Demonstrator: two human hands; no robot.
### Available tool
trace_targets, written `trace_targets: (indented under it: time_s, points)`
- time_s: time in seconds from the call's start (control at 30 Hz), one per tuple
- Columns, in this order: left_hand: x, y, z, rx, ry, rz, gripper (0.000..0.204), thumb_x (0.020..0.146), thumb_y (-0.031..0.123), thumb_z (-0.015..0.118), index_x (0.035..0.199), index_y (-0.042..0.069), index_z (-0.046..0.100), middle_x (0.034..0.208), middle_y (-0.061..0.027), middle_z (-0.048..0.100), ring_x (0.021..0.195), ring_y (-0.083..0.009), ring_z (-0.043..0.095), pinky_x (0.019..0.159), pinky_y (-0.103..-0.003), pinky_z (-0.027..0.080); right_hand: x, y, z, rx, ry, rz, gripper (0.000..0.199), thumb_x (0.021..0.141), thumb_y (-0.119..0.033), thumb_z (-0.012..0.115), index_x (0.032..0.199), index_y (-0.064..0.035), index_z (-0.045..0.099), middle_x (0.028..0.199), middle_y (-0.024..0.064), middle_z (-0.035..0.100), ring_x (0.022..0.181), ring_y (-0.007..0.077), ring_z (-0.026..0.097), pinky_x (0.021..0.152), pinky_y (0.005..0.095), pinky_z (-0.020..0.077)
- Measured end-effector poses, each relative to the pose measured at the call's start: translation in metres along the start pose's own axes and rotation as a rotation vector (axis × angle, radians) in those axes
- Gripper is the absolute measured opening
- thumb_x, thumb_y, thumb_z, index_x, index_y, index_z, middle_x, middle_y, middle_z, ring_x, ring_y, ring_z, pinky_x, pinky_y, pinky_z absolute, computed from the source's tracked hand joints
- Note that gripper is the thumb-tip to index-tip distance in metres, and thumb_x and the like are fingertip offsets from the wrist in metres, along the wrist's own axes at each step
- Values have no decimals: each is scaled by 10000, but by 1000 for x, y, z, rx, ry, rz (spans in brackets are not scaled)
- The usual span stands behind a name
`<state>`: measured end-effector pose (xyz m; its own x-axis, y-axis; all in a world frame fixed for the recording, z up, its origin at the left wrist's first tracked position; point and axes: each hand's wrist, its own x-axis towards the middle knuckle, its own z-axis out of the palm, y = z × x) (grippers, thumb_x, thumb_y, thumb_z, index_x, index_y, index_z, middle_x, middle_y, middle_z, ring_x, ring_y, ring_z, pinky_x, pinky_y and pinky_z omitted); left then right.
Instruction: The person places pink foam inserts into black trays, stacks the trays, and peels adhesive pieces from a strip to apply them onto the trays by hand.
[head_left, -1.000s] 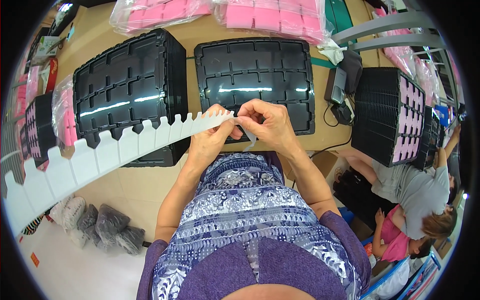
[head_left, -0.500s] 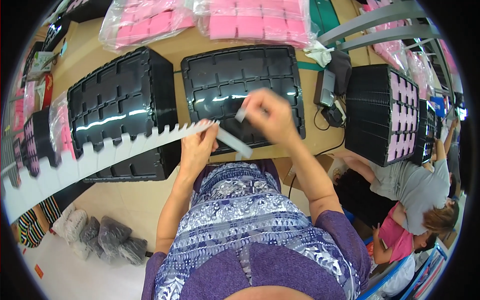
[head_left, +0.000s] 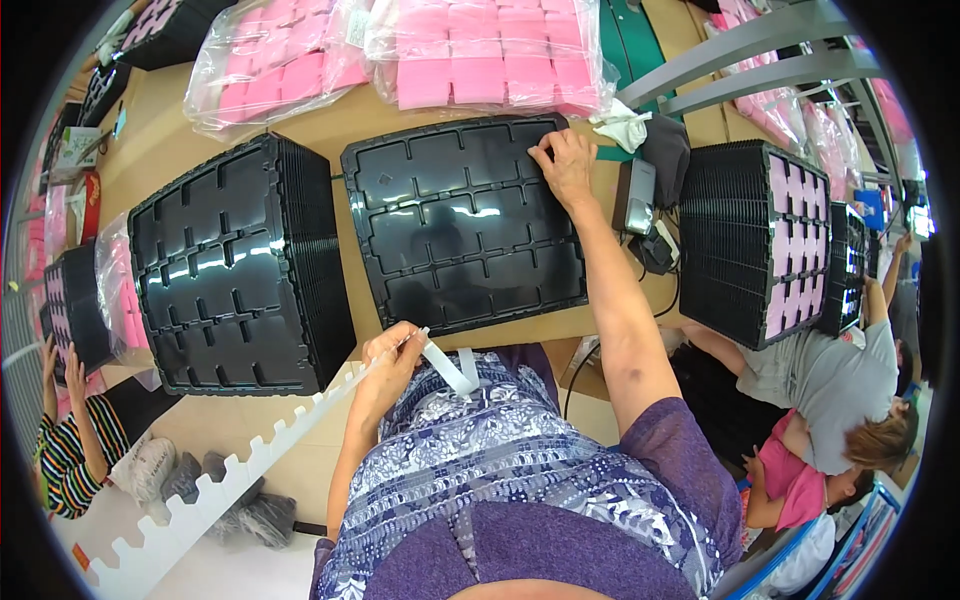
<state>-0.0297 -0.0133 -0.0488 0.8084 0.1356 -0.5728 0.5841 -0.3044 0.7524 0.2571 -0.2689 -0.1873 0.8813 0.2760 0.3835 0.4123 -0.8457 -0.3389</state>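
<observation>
My left hand grips a long white strip with a row of tabs along its edge, near the front edge of the black plastic tray. The strip runs off to the lower left, and its narrow end curls down in front of my apron. My right hand is at the far right corner of the tray, thumb and fingertips drawn together against its surface. Whatever may lie between those fingertips is hidden. The tray's shallow compartments are divided by raised ridges.
A stack of black trays stands at left, another at right with pink foam pieces. Bagged pink foam blocks lie along the back. A dark box-shaped device with cables sits beside the tray. Co-workers are at right; another's striped sleeve shows at left.
My right hand has moved from beside the strip, where it held a small whitish piece, out to the tray's far right corner. My left hand has lowered the strip toward me.
</observation>
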Motion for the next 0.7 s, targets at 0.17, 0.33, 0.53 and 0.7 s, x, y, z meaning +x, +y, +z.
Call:
trace_targets:
  time_s: [0.17, 0.33, 0.53, 0.7]
  points:
    - [13, 3, -3, 85, 38, 161, 156, 906, 135, 610, 856, -12, 631, 655, -67, 578, 574, -120, 572, 551, -283, 458, 1, 10, 5, 1, -55, -7, 151, 764, -249, 749, 791, -144, 643, 828, 36, 573, 873, 247, 540, 812, 404, 349]
    - [30, 22, -9, -144, -21, 58, 162, 894, 159, 624, 843, 6, 641, 633, -18, 579, 531, -68, 520, 509, -239, 424, -11, -19, -30, 276, -68, 12, 118, 830, -169, 710, 840, -93, 620, 814, 47, 617, 785, 206, 579, 752, 354, 428]
    - [53, 27, -2, -215, -11, 114, 160, 909, 169, 633, 892, 12, 661, 655, -10, 598, 544, -53, 541, 485, -222, 440, -132, -28, -184, 656, -110, 635, 181, 924, -44, 603, 1100, -5, 617, 902, 11, 636, 762, 80, 583, 699, 217, 476]
    - [72, 43, 11, -310, -53, 134, 161, 900, 143, 632, 971, 2, 659, 686, 0, 596, 567, -55, 535, 506, -220, 431, -308, 38, -269, -138, -355, 798, 155, 868, -171, 657, 947, -38, 666, 899, 163, 692, 805, 312, 673, 727, 401, 522]
